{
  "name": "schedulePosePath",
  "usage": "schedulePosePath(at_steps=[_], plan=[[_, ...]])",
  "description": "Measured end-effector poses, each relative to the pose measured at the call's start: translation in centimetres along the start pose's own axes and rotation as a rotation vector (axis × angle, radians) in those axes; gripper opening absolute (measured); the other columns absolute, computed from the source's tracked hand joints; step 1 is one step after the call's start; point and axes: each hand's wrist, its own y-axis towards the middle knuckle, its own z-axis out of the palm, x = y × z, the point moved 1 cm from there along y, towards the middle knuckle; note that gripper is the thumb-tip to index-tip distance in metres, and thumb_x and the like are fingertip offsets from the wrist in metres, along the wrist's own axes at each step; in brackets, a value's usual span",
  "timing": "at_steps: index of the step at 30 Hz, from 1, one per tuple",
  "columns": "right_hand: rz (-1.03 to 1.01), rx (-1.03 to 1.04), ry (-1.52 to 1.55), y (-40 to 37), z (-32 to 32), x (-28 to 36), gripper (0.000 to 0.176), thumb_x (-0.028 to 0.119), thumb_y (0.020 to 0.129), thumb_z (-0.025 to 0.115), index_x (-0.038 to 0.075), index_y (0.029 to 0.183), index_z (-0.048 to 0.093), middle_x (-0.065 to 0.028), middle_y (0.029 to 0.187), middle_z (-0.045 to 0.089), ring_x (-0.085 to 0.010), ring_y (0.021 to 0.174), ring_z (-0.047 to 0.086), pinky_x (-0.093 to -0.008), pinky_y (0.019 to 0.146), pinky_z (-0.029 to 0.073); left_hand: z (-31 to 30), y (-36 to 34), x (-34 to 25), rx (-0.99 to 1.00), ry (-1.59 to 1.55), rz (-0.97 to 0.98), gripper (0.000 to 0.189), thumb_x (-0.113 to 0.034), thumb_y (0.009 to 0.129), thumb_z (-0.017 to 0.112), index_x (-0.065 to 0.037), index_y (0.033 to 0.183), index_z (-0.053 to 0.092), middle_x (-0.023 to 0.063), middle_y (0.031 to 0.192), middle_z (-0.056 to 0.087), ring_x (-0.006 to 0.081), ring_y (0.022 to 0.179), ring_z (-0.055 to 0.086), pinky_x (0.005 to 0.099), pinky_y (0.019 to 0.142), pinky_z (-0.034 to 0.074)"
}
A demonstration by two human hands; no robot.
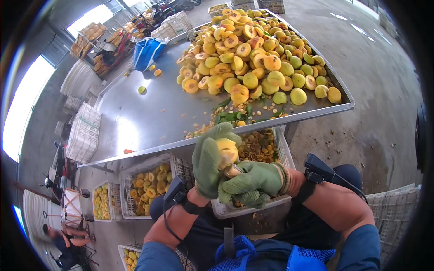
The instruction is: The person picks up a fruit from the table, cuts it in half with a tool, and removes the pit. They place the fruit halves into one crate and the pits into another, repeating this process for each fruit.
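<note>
My left hand (pixel 208 160), in a green glove, is wrapped round a yellow peach (pixel 227 151) at the middle of the view. Close beside it, my right hand (pixel 253 182), gloved too, is closed on a small tool (pixel 233 170) whose metal end touches the underside of the peach. Both hands are over a white crate (pixel 285 153) of peach scraps, just in front of the metal table (pixel 135 106). On the table behind them rises a large heap of halved and whole peaches (pixel 257 58).
Crates of peaches (pixel 149 187) stand on the floor at the lower left. A blue bag (pixel 148 53) lies on the table's far left. Stacked white crates (pixel 84 133) are beyond its left edge. A seated person (pixel 70 244) is at the far lower left.
</note>
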Motion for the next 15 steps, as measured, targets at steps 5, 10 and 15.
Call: schedulePosePath(at_steps=[5, 10, 15], plan=[[0.108, -0.072, 0.081, -0.6, -0.6, -0.9, 0.049, 0.045, 0.106, 0.051, -0.001, 0.105, 0.069, 0.0053, 0.053, 0.043, -0.0063, 0.038, 0.038, -0.0231, 0.036, 0.033, -4.1, 0.4, 1.5, -0.215, -0.386, -0.331, 0.066, -0.061, 0.107, 0.036, -0.005, 0.134, 0.057, 0.0090, 0.098, 0.069, 0.0145, 0.071, 0.064, 0.0268, 0.060, 0.052], [0.179, -0.150, 0.074, -0.5, -1.2, -2.2, 0.064, 0.060, 0.104, 0.045, 0.000, 0.105, 0.068, 0.0055, 0.056, 0.045, -0.0084, 0.039, 0.040, -0.0252, 0.039, 0.036, -7.1, -1.6, 1.2, -0.264, -0.416, -0.393, 0.068, -0.064, 0.104, 0.040, -0.006, 0.134, 0.060, 0.0095, 0.091, 0.072, 0.0165, 0.062, 0.065, 0.0281, 0.051, 0.050], [0.243, -0.294, -0.289, -0.7, 2.3, -0.5, 0.057, 0.054, 0.104, 0.049, 0.001, 0.105, 0.071, 0.0026, 0.058, 0.050, -0.0101, 0.044, 0.049, -0.0246, 0.041, 0.039, -14.3, -3.9, -2.3, -0.302, -0.089, -0.458, 0.061, -0.056, 0.106, 0.045, -0.002, 0.127, 0.064, 0.0103, 0.093, 0.073, 0.0149, 0.063, 0.066, 0.0273, 0.051, 0.051]])
